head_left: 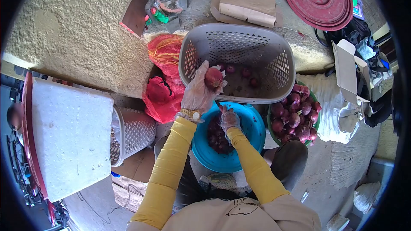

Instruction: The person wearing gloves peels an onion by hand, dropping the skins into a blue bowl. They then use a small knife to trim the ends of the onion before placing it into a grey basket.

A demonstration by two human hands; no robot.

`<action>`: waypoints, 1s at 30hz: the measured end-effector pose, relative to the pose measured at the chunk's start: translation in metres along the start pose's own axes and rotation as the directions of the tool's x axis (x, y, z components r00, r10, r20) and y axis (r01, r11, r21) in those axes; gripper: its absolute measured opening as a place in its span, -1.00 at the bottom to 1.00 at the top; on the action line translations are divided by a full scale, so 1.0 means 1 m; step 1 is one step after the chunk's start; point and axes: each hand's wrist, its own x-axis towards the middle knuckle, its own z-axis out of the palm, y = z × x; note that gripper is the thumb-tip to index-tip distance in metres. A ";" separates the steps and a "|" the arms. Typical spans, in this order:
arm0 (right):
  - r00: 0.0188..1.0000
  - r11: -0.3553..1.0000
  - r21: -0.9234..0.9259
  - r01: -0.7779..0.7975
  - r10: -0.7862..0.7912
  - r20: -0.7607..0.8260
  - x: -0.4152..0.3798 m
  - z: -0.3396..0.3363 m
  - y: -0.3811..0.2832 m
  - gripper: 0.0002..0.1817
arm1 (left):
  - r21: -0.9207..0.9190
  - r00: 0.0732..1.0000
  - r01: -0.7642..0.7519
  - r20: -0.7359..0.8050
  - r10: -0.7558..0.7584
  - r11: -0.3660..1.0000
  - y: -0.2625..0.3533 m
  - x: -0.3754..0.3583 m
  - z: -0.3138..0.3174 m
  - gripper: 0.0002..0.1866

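Note:
My left hand (pixel 198 90), in a clear plastic glove with a gold watch at the wrist, is closed around a red onion (pixel 213 78) at the near rim of the grey perforated basket (pixel 237 100). Several red onions (pixel 246 72) lie on the basket's floor. Over the blue basin (pixel 252 134) is my right hand (pixel 230 119), also gloved, with its fingers curled together. A small dark, reddish bit shows at its fingertips; I cannot tell what it is. Dark red onion skins or pieces (pixel 217 134) lie in the basin, partly covered by that hand.
A green basin heaped with red onions (pixel 295 113) stands at the right. Red mesh sacks (pixel 165 90) lie left of the basket. Further left are a white perforated basket (pixel 137 130) and a white foam board (pixel 70 137). Cardboard (pixel 248 3) and a maroon lid (pixel 317 0) lie behind.

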 end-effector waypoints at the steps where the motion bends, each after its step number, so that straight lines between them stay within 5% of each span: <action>1: 1.000 1.000 0.004 -0.006 0.006 -0.006 0.005 0.008 0.003 -0.28 | 0.000 1.000 0.000 0.002 0.000 1.000 0.000 -0.002 0.005 -0.50; 11: 1.000 1.000 0.018 -0.006 0.006 0.005 -0.033 0.029 0.024 -0.36 | 0.006 1.000 -0.013 -0.001 0.013 1.000 0.000 -0.004 0.005 -0.52; 14: 0.995 0.995 0.024 -0.101 0.101 0.016 -0.044 0.039 0.035 -0.44 | 0.025 0.999 -0.025 0.022 0.024 0.999 -0.002 0.000 -0.002 -0.51; 17: 0.955 0.962 0.118 -0.245 0.218 0.201 -0.048 0.049 0.043 -0.48 | 0.035 0.996 0.036 0.081 -0.038 0.999 0.000 0.005 -0.009 -0.48; 19: 0.940 0.714 0.613 -0.339 0.231 0.251 -0.029 0.130 0.079 -0.61 | 0.025 0.991 0.082 0.104 -0.084 0.996 -0.001 0.005 -0.006 -0.46; 20: 0.940 0.713 0.613 -0.339 0.232 0.249 -0.065 0.092 0.093 -0.61 | 0.015 0.995 0.058 0.082 -0.059 0.998 -0.001 0.005 -0.004 -0.45; 22: 0.875 0.124 0.867 -0.483 0.108 0.472 -0.074 -0.003 0.023 -0.75 | 0.005 0.997 0.037 0.063 -0.037 0.999 0.000 0.002 -0.002 -0.43; 26: 0.906 0.235 0.880 -0.413 0.209 0.369 -0.128 -0.131 -0.033 -0.77 | 0.062 0.994 0.032 0.106 -0.039 0.998 0.005 -0.003 0.003 -0.39; 28: 0.989 0.100 0.988 -0.117 0.101 0.107 -0.141 -0.146 -0.025 -0.63 | 0.047 0.999 0.016 0.049 -0.018 0.999 0.004 -0.002 0.003 -0.38; 30: 1.000 0.016 1.000 0.014 -0.017 -0.014 -0.141 -0.171 -0.019 -0.41 | -0.064 0.995 0.098 0.031 -0.097 0.993 0.002 0.005 -0.003 -0.35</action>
